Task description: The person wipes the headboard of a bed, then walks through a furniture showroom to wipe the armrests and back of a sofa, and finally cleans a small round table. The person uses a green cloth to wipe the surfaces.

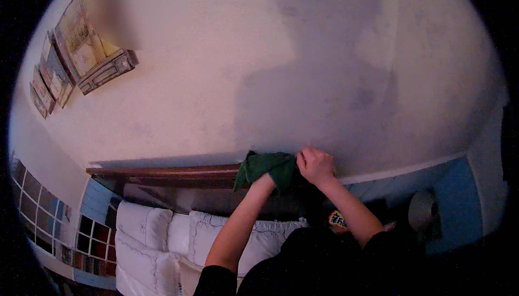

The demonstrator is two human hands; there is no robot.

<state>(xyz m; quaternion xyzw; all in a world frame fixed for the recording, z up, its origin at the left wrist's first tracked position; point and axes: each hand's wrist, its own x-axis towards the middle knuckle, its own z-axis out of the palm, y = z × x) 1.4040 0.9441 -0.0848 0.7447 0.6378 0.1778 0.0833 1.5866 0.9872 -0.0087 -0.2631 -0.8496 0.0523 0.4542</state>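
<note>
both arms (pixel 238 227) extend, right hand (pixel 315 165) curled just beside green cloth (pixel 266 166).

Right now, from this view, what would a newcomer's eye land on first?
Probably the green cloth near the centre, draped over the left hand at the headboard, with the curled right hand at its right edge. Next, the big shadow on the pale wall above, then the white pillows at lower left.

On my feed, a dark green cloth (pixel 263 167) sits rumpled, edges drooping, against the brown headboard (pixel 173 173) top
</note>
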